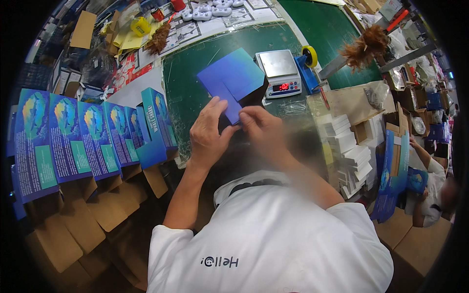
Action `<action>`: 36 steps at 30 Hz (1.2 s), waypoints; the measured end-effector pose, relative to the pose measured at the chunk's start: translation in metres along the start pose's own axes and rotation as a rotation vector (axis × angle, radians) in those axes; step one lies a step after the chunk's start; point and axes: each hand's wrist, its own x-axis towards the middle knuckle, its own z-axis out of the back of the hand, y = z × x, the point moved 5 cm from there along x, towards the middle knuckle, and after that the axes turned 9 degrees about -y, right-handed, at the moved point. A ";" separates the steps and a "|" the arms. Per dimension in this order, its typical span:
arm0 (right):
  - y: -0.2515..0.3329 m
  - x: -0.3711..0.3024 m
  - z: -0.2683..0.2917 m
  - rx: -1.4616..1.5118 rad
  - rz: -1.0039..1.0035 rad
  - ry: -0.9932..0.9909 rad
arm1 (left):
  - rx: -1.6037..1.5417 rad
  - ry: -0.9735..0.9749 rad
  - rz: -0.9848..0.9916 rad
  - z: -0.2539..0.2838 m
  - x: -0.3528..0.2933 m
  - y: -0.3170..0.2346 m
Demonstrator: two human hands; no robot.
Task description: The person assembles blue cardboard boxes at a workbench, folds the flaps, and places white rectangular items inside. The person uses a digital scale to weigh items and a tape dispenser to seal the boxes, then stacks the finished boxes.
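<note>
Here, at far left, a row of printed blue cartons (73,141) stands on edge. The left hand (207,134) and right hand (261,129) both pinch the near flap of a blue folding carton (232,78), held over the green cutting mat (188,80). It looks light, thin and easily creased, best gripped along folds. Right of it sit a digital scale (279,72), a tape dispenser (308,66) and stacked white inserts (349,154) in a cluttered workshop.

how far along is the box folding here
Done: a row of assembled blue printed boxes stands at the left. In hand: the left hand and right hand hold a flat blue carton over the green mat, still unfolded. Left: a stack of white inserts waits at the right.
</note>
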 end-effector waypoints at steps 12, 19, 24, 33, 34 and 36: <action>-0.058 -0.001 0.001 0.006 0.080 -0.090 | 0.105 0.196 -0.229 0.005 -0.002 0.001; -0.048 -0.020 -0.016 -0.242 0.296 -0.065 | 0.309 0.170 -0.125 -0.016 0.081 0.015; -0.031 -0.029 0.010 -0.283 0.550 0.224 | 0.430 0.486 -0.005 -0.069 0.110 0.019; -0.188 0.197 0.275 -0.712 0.100 -0.600 | 0.408 0.508 0.023 -0.067 0.099 0.018; -0.208 0.213 0.283 -0.724 -0.034 -0.508 | 0.414 0.516 0.015 -0.068 0.101 0.018; -0.237 0.232 0.290 -0.620 -0.236 -0.346 | 0.430 0.525 0.005 -0.070 0.106 0.017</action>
